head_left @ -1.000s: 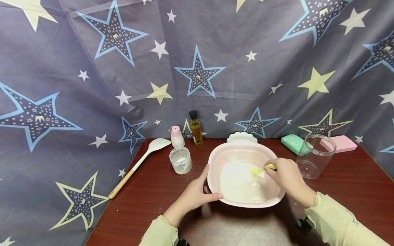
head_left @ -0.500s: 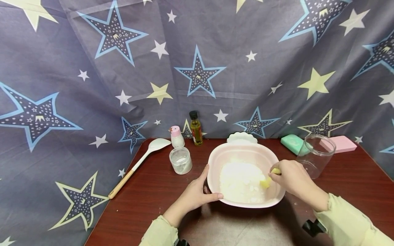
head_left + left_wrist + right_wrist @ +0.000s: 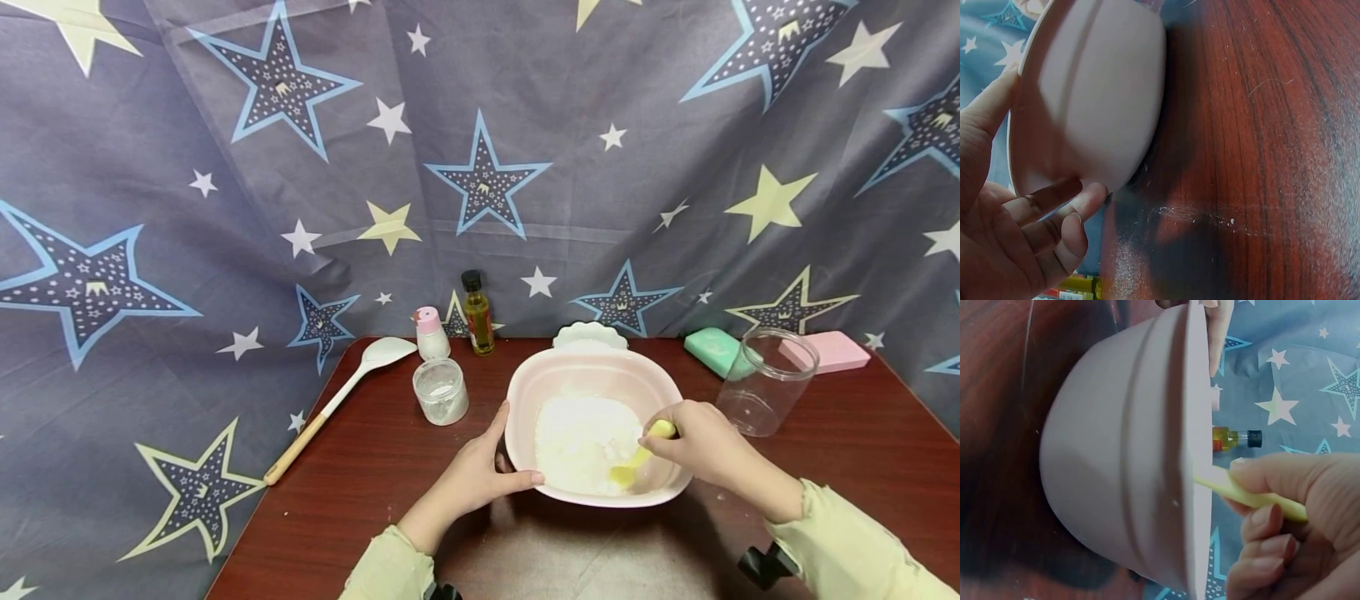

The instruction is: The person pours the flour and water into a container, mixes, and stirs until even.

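A pale pink basin (image 3: 585, 367) with a scalloped handle at its far end stands on the table, with white powder (image 3: 581, 442) spread over its bottom. My left hand (image 3: 468, 475) holds the basin's left side. In the left wrist view its thumb lies at the rim and its bent fingers (image 3: 1047, 200) touch the outer wall. Between thumb and fingers, my right hand (image 3: 708, 442) grips a small yellow spoon (image 3: 639, 457). The spoon's head dips down to the powder near the basin's front right. In the right wrist view, the basin wall hides that head.
A long white ladle (image 3: 341, 396) with a wooden handle lies at the left. Behind the left hand stand a clear jar (image 3: 441, 404), a pink-capped shaker (image 3: 431, 337) and an oil bottle (image 3: 478, 317). At right are a clear container (image 3: 765, 392), a green box (image 3: 712, 350) and a pink box (image 3: 836, 350).
My right hand has carried the spoon through the powder, first right, then forward toward me and left. The powder's surface has shifted. My left hand and the basin stay put.
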Available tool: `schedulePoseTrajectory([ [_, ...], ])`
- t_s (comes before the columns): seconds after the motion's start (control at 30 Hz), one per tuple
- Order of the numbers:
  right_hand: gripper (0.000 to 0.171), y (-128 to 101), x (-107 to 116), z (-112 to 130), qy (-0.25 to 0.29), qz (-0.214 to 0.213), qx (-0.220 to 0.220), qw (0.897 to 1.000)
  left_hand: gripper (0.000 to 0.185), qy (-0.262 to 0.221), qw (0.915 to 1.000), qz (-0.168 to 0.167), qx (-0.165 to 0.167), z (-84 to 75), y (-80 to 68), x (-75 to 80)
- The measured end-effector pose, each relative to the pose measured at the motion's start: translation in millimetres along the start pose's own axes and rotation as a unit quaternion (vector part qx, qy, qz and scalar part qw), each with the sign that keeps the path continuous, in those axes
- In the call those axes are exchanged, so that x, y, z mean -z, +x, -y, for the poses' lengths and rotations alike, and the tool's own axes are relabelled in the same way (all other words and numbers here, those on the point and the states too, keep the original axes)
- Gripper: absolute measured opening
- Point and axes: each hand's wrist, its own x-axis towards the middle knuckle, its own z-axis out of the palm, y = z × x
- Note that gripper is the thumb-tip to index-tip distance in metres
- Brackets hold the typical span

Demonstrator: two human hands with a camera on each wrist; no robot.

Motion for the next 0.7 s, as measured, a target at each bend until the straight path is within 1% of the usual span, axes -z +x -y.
schedulePoseTrajectory([
  [0.17,0.011,2.9,-13.7,-0.4,0.047,-0.018,0.033,0.998,0.113,-0.003,1.0,0.002,0.002,0.2,0.0,-0.1],
  [0.3,0.011,7.3,-25.8,-0.8,0.083,-0.029,0.046,0.995,0.113,-0.002,1.0,0.002,0.002,-0.1,0.1,-0.5],
  [0.5,0.009,17.1,-39.0,2.5,0.112,-0.043,0.04,0.992,0.113,-0.005,1.0,0.003,0.003,-0.3,0.4,-0.8],
  [0.7,0.013,29.0,-51.3,7.8,0.113,-0.091,0.02,0.989,0.114,-0.001,1.0,0.001,0.006,0.4,1.2,-1.0],
])
